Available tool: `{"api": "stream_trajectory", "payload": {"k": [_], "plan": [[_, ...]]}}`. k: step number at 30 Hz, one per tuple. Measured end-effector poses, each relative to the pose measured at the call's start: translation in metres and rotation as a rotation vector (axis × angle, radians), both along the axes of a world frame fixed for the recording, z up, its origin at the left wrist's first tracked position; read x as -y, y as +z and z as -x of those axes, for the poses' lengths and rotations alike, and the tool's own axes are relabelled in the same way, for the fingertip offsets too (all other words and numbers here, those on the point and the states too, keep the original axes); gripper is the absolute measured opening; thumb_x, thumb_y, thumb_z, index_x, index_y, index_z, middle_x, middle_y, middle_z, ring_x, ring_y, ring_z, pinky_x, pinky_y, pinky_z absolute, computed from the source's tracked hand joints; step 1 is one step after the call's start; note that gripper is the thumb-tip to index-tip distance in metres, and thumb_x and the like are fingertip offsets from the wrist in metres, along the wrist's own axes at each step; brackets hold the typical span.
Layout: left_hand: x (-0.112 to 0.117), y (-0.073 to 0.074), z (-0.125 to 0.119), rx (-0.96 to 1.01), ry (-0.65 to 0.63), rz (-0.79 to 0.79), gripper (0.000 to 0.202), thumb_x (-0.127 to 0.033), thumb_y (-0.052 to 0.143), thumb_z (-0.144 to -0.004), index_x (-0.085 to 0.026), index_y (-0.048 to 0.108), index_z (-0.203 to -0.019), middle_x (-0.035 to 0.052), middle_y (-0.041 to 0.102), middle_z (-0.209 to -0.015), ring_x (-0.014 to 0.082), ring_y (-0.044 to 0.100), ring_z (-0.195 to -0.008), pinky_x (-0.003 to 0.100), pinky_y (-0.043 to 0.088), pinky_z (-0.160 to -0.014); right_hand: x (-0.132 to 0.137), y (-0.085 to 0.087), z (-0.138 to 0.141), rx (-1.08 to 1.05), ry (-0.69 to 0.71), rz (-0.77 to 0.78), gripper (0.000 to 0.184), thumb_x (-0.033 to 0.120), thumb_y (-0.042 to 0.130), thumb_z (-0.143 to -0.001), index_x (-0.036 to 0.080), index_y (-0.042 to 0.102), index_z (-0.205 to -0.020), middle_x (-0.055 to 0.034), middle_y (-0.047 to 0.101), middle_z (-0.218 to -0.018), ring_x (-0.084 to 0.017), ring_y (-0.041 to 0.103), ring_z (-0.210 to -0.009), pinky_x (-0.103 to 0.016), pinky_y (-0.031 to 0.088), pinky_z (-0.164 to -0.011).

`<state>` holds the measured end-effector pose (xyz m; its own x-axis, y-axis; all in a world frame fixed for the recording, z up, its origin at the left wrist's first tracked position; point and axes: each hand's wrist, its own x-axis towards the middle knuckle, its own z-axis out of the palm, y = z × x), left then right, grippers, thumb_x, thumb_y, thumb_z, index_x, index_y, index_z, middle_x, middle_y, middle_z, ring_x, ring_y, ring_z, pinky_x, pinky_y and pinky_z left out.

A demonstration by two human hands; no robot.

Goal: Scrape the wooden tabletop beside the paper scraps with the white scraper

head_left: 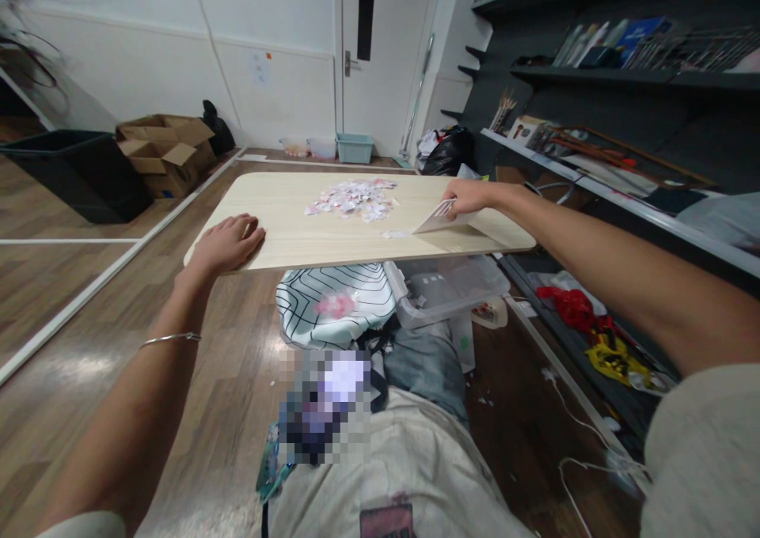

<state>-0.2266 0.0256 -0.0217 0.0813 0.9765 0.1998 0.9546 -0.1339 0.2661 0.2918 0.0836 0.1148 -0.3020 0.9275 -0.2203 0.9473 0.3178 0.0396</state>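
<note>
Head view looks down along both bare arms to a pale wooden worktop (pixel 309 241), oval-cornered and set low above the floor. The right hand (pixel 470 197) is at the worktop's right side, fingers closed in a pinch on the upper edge of a white sheet (pixel 440 221). The sheet stands tilted, its lower edge touching the wood, and its long axis runs roughly left to right, from the hand towards the middle of the board. A heap of small pink and white paper scraps (pixel 351 198) lies on the far middle of the worktop, to the left of the right hand and slightly beyond the sheet's free corner. A few loose bits (pixel 395 234) sit just beside that corner. The right hand is clearly the nearer one to the heap. The left hand (pixel 229 243) lies well apart from it at the near left edge, palm down and fingers spread flat on the wood, holding nothing. A thin bracelet (pixel 170 338) circles that wrist. Under the worktop are a clear plastic tub (pixel 445 289) and a pale fabric with black lines (pixel 332 304). Cardboard boxes (pixel 163 154) stand by the far wall on the left, and dark shelves (pixel 623 79) run along the right.
</note>
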Motion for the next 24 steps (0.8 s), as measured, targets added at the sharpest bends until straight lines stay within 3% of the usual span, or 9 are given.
{"api": "stream_trajectory", "payload": {"k": [3, 5, 7, 9, 10, 13, 15, 18, 24], "plan": [[0.038, 0.008, -0.019, 0.152, 0.018, -0.009, 0.057, -0.052, 0.042, -0.104, -0.016, 0.073, -0.136, 0.0176, 0.075, -0.143, 0.0347, 0.067, -0.131, 0.051, 0.052, -0.118, 0.002, -0.003, -0.006, -0.014, 0.002, 0.004, 0.028, 0.041, 0.084, -0.067, 0.016, 0.085, -0.08, -0.0021, 0.072, -0.074, -0.021, 0.063, -0.078, -0.029, 0.043, -0.07], [0.085, -0.001, -0.035, 0.381, 0.036, -0.142, 0.06, -0.055, 0.041, -0.104, -0.025, 0.073, -0.144, 0.0117, 0.076, -0.143, 0.0336, 0.067, -0.136, 0.052, 0.055, -0.119, 0.002, -0.005, -0.011, -0.03, -0.006, 0.003, 0.03, 0.043, 0.085, -0.068, 0.016, 0.085, -0.08, -0.0018, 0.072, -0.074, -0.021, 0.064, -0.077, -0.029, 0.044, -0.07], [0.144, -0.023, -0.047, 0.468, -0.005, -0.297, 0.054, -0.053, 0.042, -0.105, -0.046, 0.072, -0.149, 0.0044, 0.075, -0.14, 0.0324, 0.066, -0.14, 0.055, 0.054, -0.123, 0.003, -0.006, -0.015, -0.052, -0.014, 0.0, 0.034, 0.046, 0.087, -0.068, 0.016, 0.086, -0.083, -0.0018, 0.072, -0.074, -0.022, 0.064, -0.077, -0.03, 0.044, -0.071], [0.206, -0.056, -0.053, 0.409, -0.166, -0.332, 0.057, -0.048, 0.054, -0.099, -0.067, 0.064, -0.151, 0.0002, 0.075, -0.141, 0.036, 0.065, -0.141, 0.062, 0.052, -0.125, 0.003, -0.007, -0.016, -0.073, -0.02, -0.004, 0.036, 0.047, 0.088, -0.068, 0.015, 0.086, -0.085, -0.0019, 0.073, -0.075, -0.022, 0.065, -0.078, -0.03, 0.045, -0.071], [0.233, -0.074, -0.053, 0.354, -0.247, -0.285, 0.063, -0.045, 0.057, -0.096, -0.072, 0.057, -0.153, -0.0025, 0.074, -0.145, 0.0372, 0.063, -0.145, 0.064, 0.051, -0.125, 0.003, -0.007, -0.016, -0.079, -0.026, -0.002, 0.036, 0.046, 0.089, -0.068, 0.015, 0.086, -0.085, -0.0021, 0.073, -0.076, -0.022, 0.065, -0.079, -0.03, 0.045, -0.072], [0.293, -0.121, -0.052, 0.159, -0.352, -0.149, 0.073, -0.042, 0.058, -0.093, -0.067, 0.048, -0.161, -0.0065, 0.062, -0.165, 0.0383, 0.057, -0.153, 0.066, 0.057, -0.12, 0.003, -0.004, -0.013, -0.074, -0.055, 0.012, 0.033, 0.042, 0.089, -0.067, 0.014, 0.086, -0.086, -0.0033, 0.074, -0.079, -0.022, 0.065, -0.081, -0.03, 0.045, -0.072], [0.311, -0.142, -0.053, 0.05, -0.403, -0.091, 0.073, -0.043, 0.059, -0.093, -0.065, 0.047, -0.162, -0.0075, 0.057, -0.17, 0.0378, 0.058, -0.153, 0.063, 0.062, -0.116, 0.003, -0.002, -0.009, -0.062, -0.071, 0.014, 0.034, 0.041, 0.09, -0.066, 0.014, 0.087, -0.087, -0.0038, 0.075, -0.081, -0.022, 0.064, -0.082, -0.03, 0.045, -0.072], [0.313, -0.155, -0.06, -0.026, -0.453, -0.114, 0.067, -0.044, 0.059, -0.097, -0.062, 0.052, -0.162, -0.0059, 0.057, -0.171, 0.0366, 0.058, -0.154, 0.058, 0.067, -0.11, 0.005, -0.001, -0.007, -0.038, -0.076, 0.002, 0.035, 0.041, 0.089, -0.066, 0.015, 0.087, -0.089, -0.0038, 0.074, -0.082, -0.021, 0.063, -0.082, -0.03, 0.044, -0.072], [0.283, -0.134, -0.095, -0.047, -0.484, -0.181, 0.051, -0.038, 0.06, -0.109, -0.048, 0.064, -0.159, -0.0014, 0.055, -0.174, 0.0338, 0.054, -0.158, 0.051, 0.063, -0.116, 0.009, -0.004, -0.01, -0.033, -0.046, 0.029, 0.042, 0.049, 0.083, -0.065, 0.014, 0.087, -0.088, -0.0028, 0.073, -0.08, -0.021, 0.062, -0.08, -0.03, 0.042, -0.073]]}}
